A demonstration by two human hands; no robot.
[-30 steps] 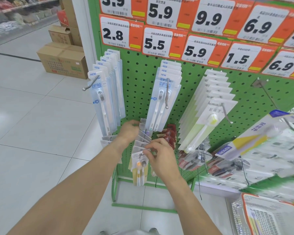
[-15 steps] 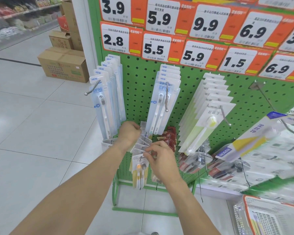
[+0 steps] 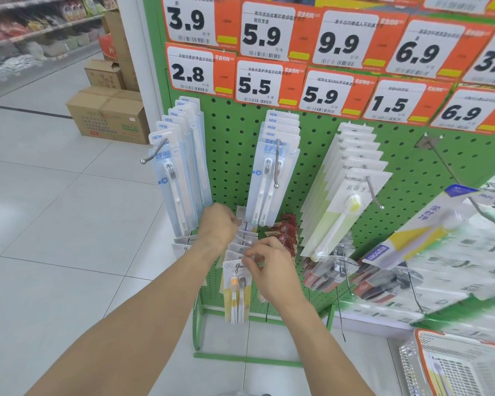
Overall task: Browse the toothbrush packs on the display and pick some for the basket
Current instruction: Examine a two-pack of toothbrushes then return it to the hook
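Pinching yellow toothbrush pack (image 3: pixel 236 292) top, right hand (image 3: pixel 272 270); left hand (image 3: pixel 216 227) behind.

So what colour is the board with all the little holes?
Green. The pegboard shows best in the head view, the only one here.

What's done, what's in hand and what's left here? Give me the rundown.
Done: the basket at lower right seems to hold one pack already, though blurred. In hand: both hands work the yellow packs on the low hook; the right hand pinches near the front pack's top, the left hand holds packs further back. Left: slide a pack off the hook and drop it in the basket.
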